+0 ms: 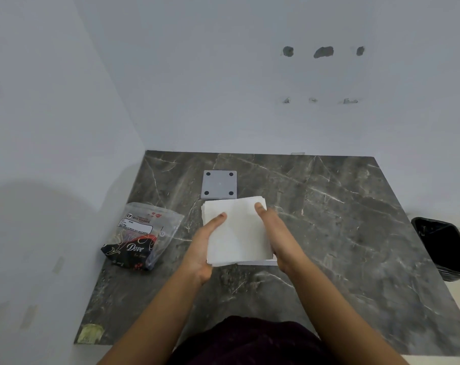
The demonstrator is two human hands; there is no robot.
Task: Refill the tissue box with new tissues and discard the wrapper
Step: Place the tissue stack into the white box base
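Observation:
A white stack of tissues [236, 230] is held between both hands above the dark marble table [329, 219]. My left hand [205, 246] grips its left edge, thumb on top. My right hand [273, 233] grips its right edge, thumb on top. Under the stack a thin white edge of the tissue box [260, 263] shows; the remainder of it is hidden. A grey square panel with four black feet [219, 184] lies just beyond the stack. The crumpled, clear and black plastic wrapper [140, 237] lies on the table to the left.
White walls close the table at the back and left. A black bin [445, 248] stands on the floor past the table's right edge. A patch of yellowish tape [90, 333] sits at the table's near left corner.

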